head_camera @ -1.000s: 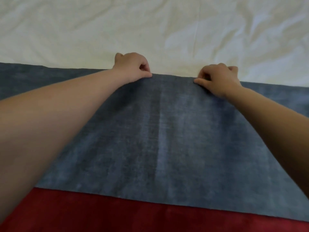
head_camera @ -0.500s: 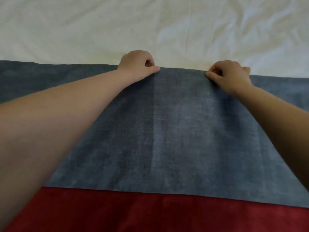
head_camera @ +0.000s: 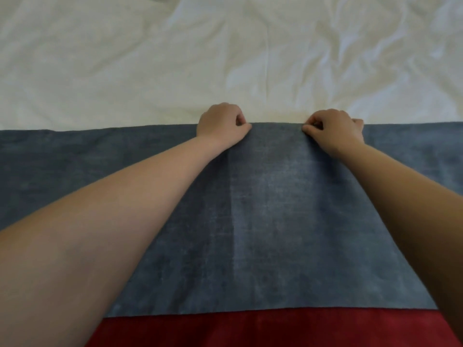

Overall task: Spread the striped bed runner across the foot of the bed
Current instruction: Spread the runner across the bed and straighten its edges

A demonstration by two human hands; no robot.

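Across the near edge of the bed (head_camera: 150, 71), head view: the striped bed runner (head_camera: 275, 221) lies flat, reaching from the left side of the picture to the right. Its broad blue-grey stripe lies farther away, and its red stripe (head_camera: 250, 329) is nearest the viewer. The runner's far hem lies on the bed's wrinkled white cover. The left hand (head_camera: 221, 123) and right hand (head_camera: 334, 130) sit at the middle of that hem, near each other but apart, knuckles up. The fingers (head_camera: 244, 126) of each hand are curled, pinching the hem. Both bare forearms stretch over the blue-grey stripe.
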